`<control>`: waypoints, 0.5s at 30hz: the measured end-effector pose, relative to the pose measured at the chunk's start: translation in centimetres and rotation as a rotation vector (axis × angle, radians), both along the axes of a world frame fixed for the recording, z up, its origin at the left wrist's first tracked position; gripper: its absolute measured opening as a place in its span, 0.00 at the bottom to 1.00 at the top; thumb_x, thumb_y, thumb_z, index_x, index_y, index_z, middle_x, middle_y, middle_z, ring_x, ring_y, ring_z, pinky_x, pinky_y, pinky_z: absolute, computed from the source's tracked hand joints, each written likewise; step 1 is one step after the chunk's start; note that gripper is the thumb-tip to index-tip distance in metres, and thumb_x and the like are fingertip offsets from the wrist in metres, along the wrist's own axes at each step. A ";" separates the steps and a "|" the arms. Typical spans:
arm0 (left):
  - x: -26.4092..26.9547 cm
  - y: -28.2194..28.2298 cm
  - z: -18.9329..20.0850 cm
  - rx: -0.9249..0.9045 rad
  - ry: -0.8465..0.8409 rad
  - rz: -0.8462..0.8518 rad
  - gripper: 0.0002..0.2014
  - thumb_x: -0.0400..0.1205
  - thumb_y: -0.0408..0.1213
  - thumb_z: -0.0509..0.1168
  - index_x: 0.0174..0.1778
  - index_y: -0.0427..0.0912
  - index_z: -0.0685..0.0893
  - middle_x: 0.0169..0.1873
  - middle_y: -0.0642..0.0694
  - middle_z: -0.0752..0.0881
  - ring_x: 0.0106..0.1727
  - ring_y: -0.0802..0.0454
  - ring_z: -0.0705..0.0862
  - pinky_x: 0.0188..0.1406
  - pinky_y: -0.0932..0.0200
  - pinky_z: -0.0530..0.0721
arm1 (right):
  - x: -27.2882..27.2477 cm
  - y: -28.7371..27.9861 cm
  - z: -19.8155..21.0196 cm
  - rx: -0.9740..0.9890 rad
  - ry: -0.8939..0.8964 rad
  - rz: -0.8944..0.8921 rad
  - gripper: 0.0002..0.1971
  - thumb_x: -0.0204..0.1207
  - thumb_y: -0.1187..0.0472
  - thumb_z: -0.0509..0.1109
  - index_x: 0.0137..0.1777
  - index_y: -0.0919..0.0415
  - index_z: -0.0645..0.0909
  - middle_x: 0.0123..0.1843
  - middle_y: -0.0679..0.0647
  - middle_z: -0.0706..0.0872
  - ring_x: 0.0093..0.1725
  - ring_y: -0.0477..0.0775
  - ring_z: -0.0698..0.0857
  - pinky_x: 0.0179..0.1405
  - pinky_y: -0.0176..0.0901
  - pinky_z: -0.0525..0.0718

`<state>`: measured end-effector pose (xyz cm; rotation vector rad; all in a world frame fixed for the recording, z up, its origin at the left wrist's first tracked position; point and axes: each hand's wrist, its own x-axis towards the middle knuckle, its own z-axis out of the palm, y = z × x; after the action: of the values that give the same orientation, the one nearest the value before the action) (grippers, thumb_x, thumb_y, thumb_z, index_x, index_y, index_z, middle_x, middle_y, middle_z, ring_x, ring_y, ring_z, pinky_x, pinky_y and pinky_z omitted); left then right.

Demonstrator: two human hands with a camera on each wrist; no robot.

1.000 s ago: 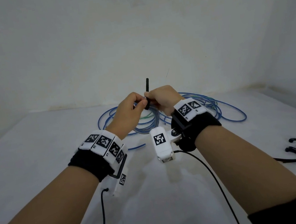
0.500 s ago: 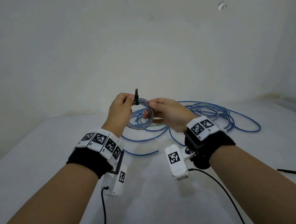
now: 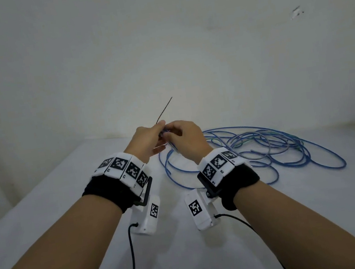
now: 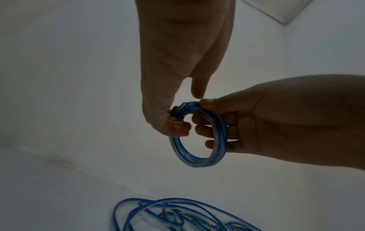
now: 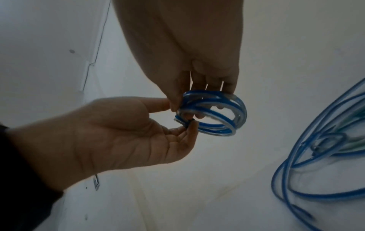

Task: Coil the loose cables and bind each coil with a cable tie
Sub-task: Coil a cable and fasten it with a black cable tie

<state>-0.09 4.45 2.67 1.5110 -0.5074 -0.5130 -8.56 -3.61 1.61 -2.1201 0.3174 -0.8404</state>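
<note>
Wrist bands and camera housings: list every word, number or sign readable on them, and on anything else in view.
No readable words, brands or numbers anywhere.
Left wrist band: black-and-white square marker patterns; tiny marks below them too small to read.
Right wrist band: the same.
Left camera housing: one square marker, no text.
Right camera housing: one square marker, no text.

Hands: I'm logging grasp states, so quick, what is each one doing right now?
Left hand: fingers pinch the black cable tie at the blue coil.
Right hand: fingers curled through the coil, holding it.
</note>
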 end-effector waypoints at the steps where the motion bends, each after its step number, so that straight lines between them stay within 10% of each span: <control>1: 0.6 0.5 0.0 -0.048 0.039 0.004 0.13 0.84 0.40 0.62 0.50 0.32 0.83 0.43 0.38 0.85 0.44 0.46 0.84 0.46 0.58 0.85 | 0.4 0.5 0.1 -0.023 0.019 0.051 0.10 0.78 0.66 0.66 0.54 0.67 0.86 0.49 0.62 0.90 0.50 0.59 0.86 0.56 0.51 0.82; 10: 7.2 5.1 0.3 -0.081 0.097 0.120 0.12 0.86 0.29 0.53 0.41 0.34 0.79 0.27 0.42 0.83 0.24 0.59 0.75 0.24 0.69 0.76 | 5.8 0.9 -1.2 0.168 0.250 -0.011 0.17 0.81 0.49 0.63 0.58 0.63 0.78 0.49 0.55 0.83 0.42 0.52 0.79 0.43 0.46 0.79; 15: 11.0 7.5 0.0 0.004 0.077 0.116 0.11 0.88 0.35 0.53 0.49 0.34 0.78 0.28 0.44 0.86 0.22 0.60 0.79 0.27 0.67 0.80 | 10.5 3.2 -1.4 0.614 0.211 0.164 0.08 0.81 0.64 0.65 0.44 0.69 0.78 0.28 0.58 0.75 0.24 0.50 0.72 0.21 0.34 0.72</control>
<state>10.94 12.00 2.62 1.5090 -0.3570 -0.4802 1.94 -0.38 0.25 -1.6254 0.4403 -0.3565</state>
